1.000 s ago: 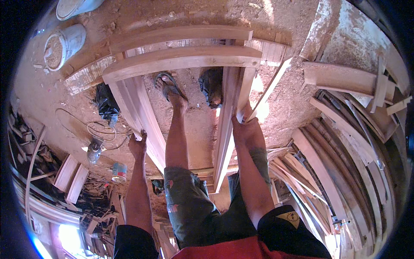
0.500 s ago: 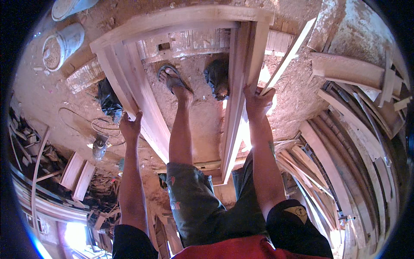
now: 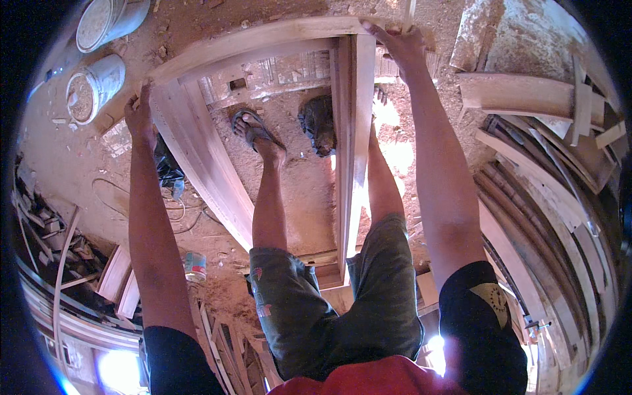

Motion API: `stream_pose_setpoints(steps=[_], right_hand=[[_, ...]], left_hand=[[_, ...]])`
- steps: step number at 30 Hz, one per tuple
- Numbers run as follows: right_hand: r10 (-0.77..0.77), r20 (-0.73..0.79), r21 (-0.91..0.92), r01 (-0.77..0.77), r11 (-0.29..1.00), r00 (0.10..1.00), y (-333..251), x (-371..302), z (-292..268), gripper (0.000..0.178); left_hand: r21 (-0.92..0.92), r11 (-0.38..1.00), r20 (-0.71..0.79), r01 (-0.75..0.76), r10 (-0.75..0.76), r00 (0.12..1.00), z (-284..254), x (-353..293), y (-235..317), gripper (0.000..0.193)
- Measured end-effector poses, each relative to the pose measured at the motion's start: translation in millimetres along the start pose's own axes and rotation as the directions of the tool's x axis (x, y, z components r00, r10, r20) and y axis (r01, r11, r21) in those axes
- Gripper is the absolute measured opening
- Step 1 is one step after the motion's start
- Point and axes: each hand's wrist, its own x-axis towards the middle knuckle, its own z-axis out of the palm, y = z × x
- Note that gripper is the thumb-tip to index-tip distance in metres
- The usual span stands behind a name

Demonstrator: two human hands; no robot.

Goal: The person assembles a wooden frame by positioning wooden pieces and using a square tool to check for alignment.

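Observation:
A large wooden frame [image 3: 263, 36] of pale planks stands around my legs, its long sides running from the far crosspiece back toward me. My left hand [image 3: 140, 118] is closed round the far left corner. At the far right corner, my right hand [image 3: 403, 49] has its thumb stretched against the frame's end. A thin wooden strip [image 3: 409, 12] sticks up from that hand, apparently held by its other fingers; its far end is out of view. My sandalled left foot [image 3: 253, 128] is on the ground inside the frame.
Two white buckets [image 3: 95, 89] stand at the far left. A dark plastic bag [image 3: 318, 125] lies inside the frame, another dark bag [image 3: 168, 164] outside its left side. A tin [image 3: 195, 266] is near my left forearm. Curved boards [image 3: 526, 204] are stacked at right, wood scraps [image 3: 43, 230] at left.
Both hands have moved from the frame's sides forward to its far corners. The strip in my right hand has swung to point straight away from me. My right foot now shows beyond the right side.

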Motion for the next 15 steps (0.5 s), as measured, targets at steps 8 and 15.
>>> stream_pose_setpoints(steps=[8,15], right_hand=[[-0.072,0.158,0.004,0.072,0.997,0.985,21,4,-20,0.079],[0.011,0.267,0.096,-0.038,0.995,0.964,5,2,-15,0.077]], left_hand=[[-0.092,0.996,0.101,-0.013,0.022,0.995,15,-13,5,0.067],[-0.119,0.993,0.152,0.006,0.012,0.988,-3,-17,2,0.063]])
